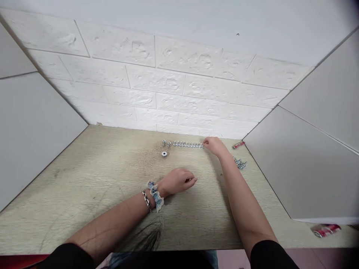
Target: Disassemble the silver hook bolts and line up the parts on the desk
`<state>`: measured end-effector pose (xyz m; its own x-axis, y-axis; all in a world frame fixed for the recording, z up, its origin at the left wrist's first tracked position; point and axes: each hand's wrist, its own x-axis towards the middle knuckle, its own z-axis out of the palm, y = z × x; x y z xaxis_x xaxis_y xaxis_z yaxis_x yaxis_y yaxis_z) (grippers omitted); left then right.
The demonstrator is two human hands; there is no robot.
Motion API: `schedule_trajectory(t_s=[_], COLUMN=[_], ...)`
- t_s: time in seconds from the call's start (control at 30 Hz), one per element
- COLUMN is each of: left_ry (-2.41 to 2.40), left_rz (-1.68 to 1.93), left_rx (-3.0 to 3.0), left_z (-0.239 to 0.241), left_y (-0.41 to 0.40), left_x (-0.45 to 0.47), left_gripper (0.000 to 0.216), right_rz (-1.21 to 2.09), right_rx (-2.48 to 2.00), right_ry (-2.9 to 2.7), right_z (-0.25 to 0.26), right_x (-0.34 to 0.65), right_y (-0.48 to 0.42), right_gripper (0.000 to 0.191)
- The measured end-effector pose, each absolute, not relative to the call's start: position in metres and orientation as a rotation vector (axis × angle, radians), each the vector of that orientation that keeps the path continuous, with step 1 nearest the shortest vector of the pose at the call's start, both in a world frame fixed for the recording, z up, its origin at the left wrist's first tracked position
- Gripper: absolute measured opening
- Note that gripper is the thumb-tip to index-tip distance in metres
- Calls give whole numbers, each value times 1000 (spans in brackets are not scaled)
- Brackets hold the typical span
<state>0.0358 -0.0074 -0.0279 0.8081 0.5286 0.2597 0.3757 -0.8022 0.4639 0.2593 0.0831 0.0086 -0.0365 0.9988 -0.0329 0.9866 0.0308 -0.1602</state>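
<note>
A row of several small metal fittings [187,144] lies along the back of the wooden table [84,186]. My right hand [214,145] reaches to the right end of that row, fingers pinched at the last piece. Two more fittings [166,143] stand apart to the left of the row, and a flat round metal washer [164,153] lies just in front of them. My left hand [179,180] rests on the table in the middle, fingers curled loosely, nothing visible in it. A blue scrunchie and a chain bracelet sit on that wrist.
A small pile of metal screws [240,163] lies near the right wall panel. A red object [238,145] sits in the back right corner. A red and white item [327,229] lies off the table at the right. White panels wall in both sides.
</note>
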Motion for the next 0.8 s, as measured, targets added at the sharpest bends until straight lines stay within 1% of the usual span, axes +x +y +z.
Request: schedule_trajectory(t_s=[0.13,0.2,0.3,0.37,0.43,0.57,0.63,0.7,0.8], left_ry=[689,692,698,701,703,711,704,696,694], left_rz=[520,517,513,513,516,529,530,523,514], left_rx=[2608,2608,2606,2606,2601,2584,2582,2587,2607], left_z=[-28,-28,-28,-29,-30,-31,-31,-31,-31], left_y=[-8,-8,-8,-8,-7,-7,-7,-6,-6], left_x=[36,36,36,37,37,38,37,37,36], left_gripper=[37,36,37,37,37,36,37,37,37], right_rz=[254,305,309,296,373,536,571,600,640], right_rx=[-2108,-2119,-2229,-2329,-2453,-2680,-2777,-2835,-2808], right_ry=[-2170,-2099,-1845,-1680,-1567,-1497,-1503,-1520,-1609], right_z=[11,19,41,58,70,75,71,67,61], right_x=[258,264,285,305,325,354,362,365,362], right_y=[83,81,69,56,42,28,27,29,33], right_gripper=[26,33,42,38,27,16,15,19,26])
